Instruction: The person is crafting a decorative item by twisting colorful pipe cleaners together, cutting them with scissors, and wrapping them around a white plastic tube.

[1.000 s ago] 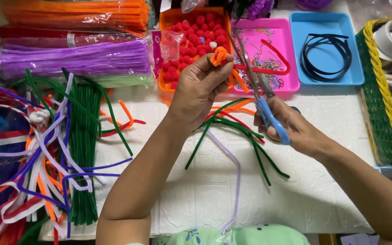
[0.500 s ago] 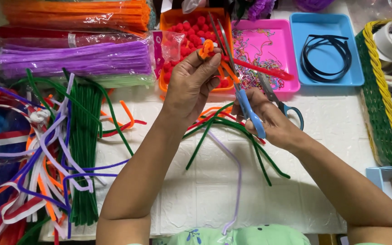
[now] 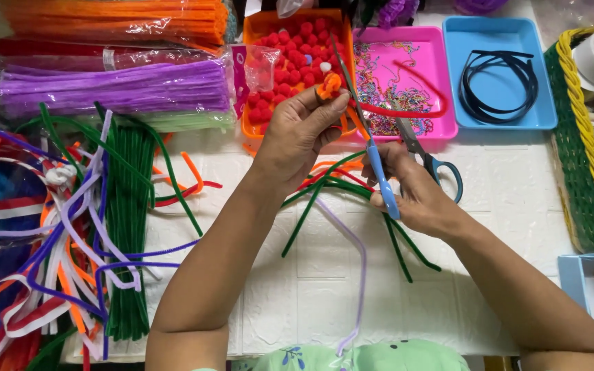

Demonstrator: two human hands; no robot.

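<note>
Left hand (image 3: 302, 130) pinches orange pipe cleaner (image 3: 329, 86) — right hand (image 3: 410, 192) grips scissors (image 3: 379, 154).

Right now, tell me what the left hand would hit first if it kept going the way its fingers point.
The left hand, pinching an orange pipe-cleaner piece, points up the table toward the orange tray of red pompoms. It would likely meet those pompoms first, though its height above the tray is unclear.

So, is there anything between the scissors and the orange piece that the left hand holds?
Nothing visible. The scissors in the right hand have their blades right beside the orange piece pinched by the left hand, above the orange tray.
</note>
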